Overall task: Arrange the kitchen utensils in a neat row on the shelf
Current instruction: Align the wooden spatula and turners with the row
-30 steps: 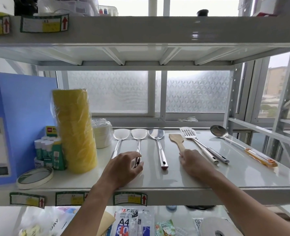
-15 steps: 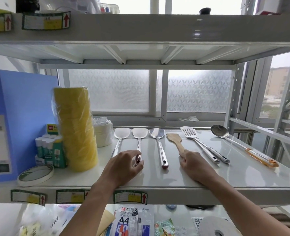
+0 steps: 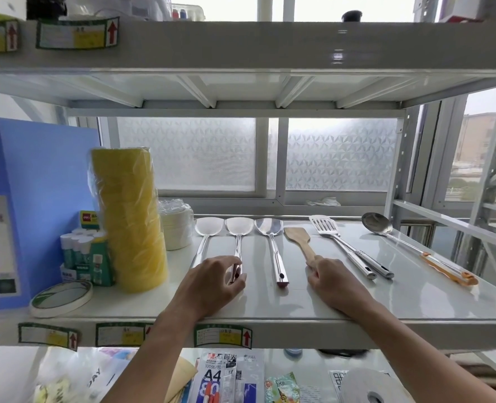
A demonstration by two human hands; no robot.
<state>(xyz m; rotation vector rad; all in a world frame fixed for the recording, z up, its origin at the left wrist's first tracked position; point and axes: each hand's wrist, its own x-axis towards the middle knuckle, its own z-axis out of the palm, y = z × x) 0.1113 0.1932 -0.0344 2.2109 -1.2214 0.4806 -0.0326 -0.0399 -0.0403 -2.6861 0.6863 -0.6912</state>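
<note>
On the white shelf (image 3: 328,303) several utensils lie with their heads toward the window. From the left: a steel spatula (image 3: 207,228), a second steel spatula (image 3: 239,228), a third steel spatula (image 3: 271,237), a wooden spatula (image 3: 297,237), a slotted steel turner (image 3: 337,242) beside another steel handle, and a ladle (image 3: 386,228) with an orange handle end, angled right. My left hand (image 3: 212,283) pinches the handle end of the second spatula. My right hand (image 3: 334,280) holds the wooden spatula's handle.
A tall yellow wrapped roll stack (image 3: 129,219) stands left of the utensils, with white tape rolls (image 3: 177,225) behind it, glue sticks (image 3: 81,254), a tape ring (image 3: 62,298) and a blue file box (image 3: 28,205). An upper shelf (image 3: 241,45) hangs low overhead. A frosted window lies behind.
The wooden spatula's head has swung slightly left, nearer the third steel spatula, under my right hand. My left hand stays on the second spatula's handle.
</note>
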